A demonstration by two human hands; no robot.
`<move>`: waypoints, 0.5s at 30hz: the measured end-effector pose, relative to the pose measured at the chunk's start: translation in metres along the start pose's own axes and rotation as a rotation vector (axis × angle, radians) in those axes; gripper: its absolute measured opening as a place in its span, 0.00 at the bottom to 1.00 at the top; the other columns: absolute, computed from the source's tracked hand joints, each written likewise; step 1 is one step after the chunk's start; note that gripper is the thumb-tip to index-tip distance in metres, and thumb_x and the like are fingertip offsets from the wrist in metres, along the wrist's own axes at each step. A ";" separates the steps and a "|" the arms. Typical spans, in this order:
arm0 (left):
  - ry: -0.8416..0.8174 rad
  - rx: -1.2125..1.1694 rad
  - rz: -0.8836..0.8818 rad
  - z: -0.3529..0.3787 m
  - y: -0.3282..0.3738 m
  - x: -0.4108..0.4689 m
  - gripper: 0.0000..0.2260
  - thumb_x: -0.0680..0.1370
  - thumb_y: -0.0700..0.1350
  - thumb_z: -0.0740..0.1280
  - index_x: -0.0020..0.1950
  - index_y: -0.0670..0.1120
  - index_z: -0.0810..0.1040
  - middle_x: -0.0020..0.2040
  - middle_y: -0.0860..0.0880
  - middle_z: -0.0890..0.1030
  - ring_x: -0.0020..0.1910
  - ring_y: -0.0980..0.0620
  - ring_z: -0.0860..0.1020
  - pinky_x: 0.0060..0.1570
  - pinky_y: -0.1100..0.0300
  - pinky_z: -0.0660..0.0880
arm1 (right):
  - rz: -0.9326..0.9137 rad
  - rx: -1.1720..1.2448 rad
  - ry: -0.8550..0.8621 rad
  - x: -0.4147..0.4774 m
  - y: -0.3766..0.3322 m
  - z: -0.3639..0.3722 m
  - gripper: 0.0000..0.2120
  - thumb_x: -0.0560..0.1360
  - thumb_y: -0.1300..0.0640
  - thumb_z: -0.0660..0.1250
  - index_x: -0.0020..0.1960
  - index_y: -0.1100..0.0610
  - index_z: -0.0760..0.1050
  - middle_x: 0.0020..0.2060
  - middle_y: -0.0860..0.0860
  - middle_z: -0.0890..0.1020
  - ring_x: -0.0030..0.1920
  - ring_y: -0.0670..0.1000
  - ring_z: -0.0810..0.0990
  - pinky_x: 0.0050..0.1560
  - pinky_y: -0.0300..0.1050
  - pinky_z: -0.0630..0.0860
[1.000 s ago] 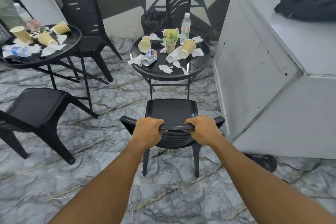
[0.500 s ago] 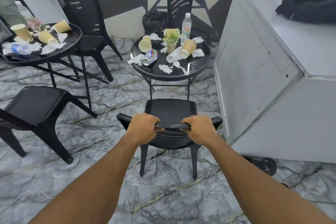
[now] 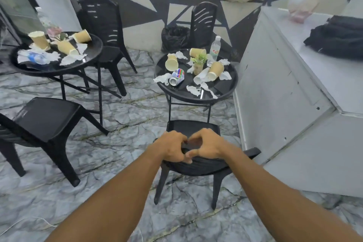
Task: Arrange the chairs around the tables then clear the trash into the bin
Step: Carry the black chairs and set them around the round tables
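hands: left hand [image 3: 172, 148] and right hand [image 3: 209, 146] are gripping chair [image 3: 193, 126] backrest, close together
chairs [image 3: 47, 116]: four, black plastic
tables [image 3: 225, 95]: two ahead, holding six cups [image 3: 171, 62]

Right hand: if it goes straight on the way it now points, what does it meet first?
The left hand: the right hand points inward along the chair backrest, and their thumbs seem to touch, though depth is unclear.

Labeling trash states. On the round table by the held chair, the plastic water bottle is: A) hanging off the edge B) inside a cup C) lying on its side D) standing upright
D: the water bottle stands upright, cap up, near the far edge of the round table.
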State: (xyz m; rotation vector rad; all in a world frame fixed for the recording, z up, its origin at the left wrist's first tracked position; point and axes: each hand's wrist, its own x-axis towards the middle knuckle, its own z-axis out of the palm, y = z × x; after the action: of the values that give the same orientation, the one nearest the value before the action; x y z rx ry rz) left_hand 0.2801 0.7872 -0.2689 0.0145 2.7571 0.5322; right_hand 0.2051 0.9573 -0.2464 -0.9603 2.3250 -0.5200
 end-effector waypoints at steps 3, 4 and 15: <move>0.034 0.016 -0.075 -0.048 -0.061 -0.024 0.35 0.65 0.65 0.76 0.68 0.51 0.76 0.61 0.50 0.79 0.59 0.47 0.77 0.55 0.51 0.76 | -0.029 0.065 0.068 0.037 -0.054 -0.008 0.27 0.62 0.38 0.76 0.58 0.48 0.81 0.54 0.45 0.84 0.53 0.43 0.81 0.57 0.44 0.78; 0.045 0.019 -0.117 -0.060 -0.084 -0.032 0.35 0.66 0.64 0.76 0.68 0.51 0.75 0.62 0.50 0.79 0.61 0.47 0.76 0.57 0.51 0.75 | -0.028 0.075 0.080 0.049 -0.067 -0.009 0.25 0.64 0.39 0.76 0.57 0.49 0.81 0.52 0.45 0.84 0.52 0.43 0.81 0.56 0.43 0.78; 0.118 0.027 -0.264 -0.143 -0.249 0.002 0.25 0.77 0.50 0.69 0.74 0.50 0.71 0.71 0.44 0.73 0.70 0.42 0.70 0.67 0.48 0.70 | 0.009 -0.026 0.125 0.221 -0.155 -0.029 0.14 0.73 0.50 0.72 0.57 0.53 0.82 0.52 0.47 0.84 0.48 0.46 0.80 0.55 0.46 0.78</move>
State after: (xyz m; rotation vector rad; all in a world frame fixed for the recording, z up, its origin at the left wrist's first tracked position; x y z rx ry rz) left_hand 0.2447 0.5046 -0.2348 -0.3804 2.8182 0.4369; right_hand 0.1372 0.6962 -0.2184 -0.9541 2.4516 -0.5628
